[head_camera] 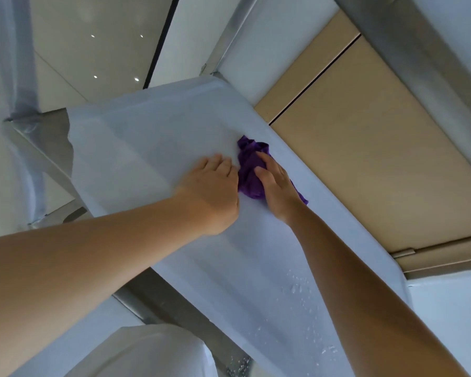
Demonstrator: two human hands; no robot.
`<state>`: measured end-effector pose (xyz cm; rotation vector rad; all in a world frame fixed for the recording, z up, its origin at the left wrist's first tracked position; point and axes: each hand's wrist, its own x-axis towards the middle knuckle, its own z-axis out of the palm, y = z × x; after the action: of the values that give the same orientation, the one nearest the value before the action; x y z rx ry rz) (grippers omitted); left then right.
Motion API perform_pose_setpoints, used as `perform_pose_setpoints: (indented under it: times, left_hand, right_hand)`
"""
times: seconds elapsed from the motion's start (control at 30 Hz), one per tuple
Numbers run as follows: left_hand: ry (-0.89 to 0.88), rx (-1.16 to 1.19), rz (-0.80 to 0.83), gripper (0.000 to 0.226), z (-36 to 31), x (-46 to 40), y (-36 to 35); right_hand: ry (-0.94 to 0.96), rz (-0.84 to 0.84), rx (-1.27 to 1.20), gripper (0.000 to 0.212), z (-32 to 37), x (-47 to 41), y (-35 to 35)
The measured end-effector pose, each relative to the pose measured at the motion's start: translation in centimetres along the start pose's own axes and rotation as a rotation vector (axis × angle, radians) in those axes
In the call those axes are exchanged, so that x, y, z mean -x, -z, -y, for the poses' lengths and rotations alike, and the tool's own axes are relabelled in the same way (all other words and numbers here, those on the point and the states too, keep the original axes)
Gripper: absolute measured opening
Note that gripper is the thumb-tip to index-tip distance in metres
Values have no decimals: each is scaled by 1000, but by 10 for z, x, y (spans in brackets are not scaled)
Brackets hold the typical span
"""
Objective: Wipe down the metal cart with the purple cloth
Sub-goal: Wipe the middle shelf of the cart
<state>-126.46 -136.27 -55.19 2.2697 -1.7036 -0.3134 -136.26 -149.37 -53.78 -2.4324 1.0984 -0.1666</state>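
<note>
Wiping was underway at frame centre: the right hand (276, 186) pressed the purple cloth (249, 170) onto the metal cart (147, 137), grip clamped on it. The left hand (212, 186) rested alongside, its grip loosely curled, holding nothing. Water droplets (299, 289) at lower right probably called for the next pass.

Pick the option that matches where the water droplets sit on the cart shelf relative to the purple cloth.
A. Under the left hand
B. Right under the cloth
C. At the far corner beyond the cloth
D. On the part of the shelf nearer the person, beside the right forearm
D: the droplets speckle the shelf nearer the person, well short of the purple cloth that the right hand presses.
</note>
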Motion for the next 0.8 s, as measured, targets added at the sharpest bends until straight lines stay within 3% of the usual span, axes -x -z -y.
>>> perform_pose_setpoints:
  times: [0.1,0.23,0.37,0.5,0.6,0.73,0.8]
  left_hand:
    - [11,-15,-13,55,0,-1,-2]
    - [15,7,-17,57,0,-1,-2]
    - [11,6,-27,56,0,-1,-1]
    - [3,17,-23,55,0,0,0]
    - [-4,24,-56,54,1,0,0]
    - [-10,38,-66,51,2,0,0]
    - [-18,47,-76,49,3,0,0]
  right_hand:
    - [-12,-5,13,64,0,-11,2]
    - [-16,-9,70,47,-4,-25,7]
    - [-33,-34,143,48,-8,-45,9]
    - [-33,31,549,43,-8,-64,15]
    - [-61,87,660,35,-3,-75,17]
    - [-150,177,864,44,4,-91,18]
    - [-247,187,803,49,8,-98,16]
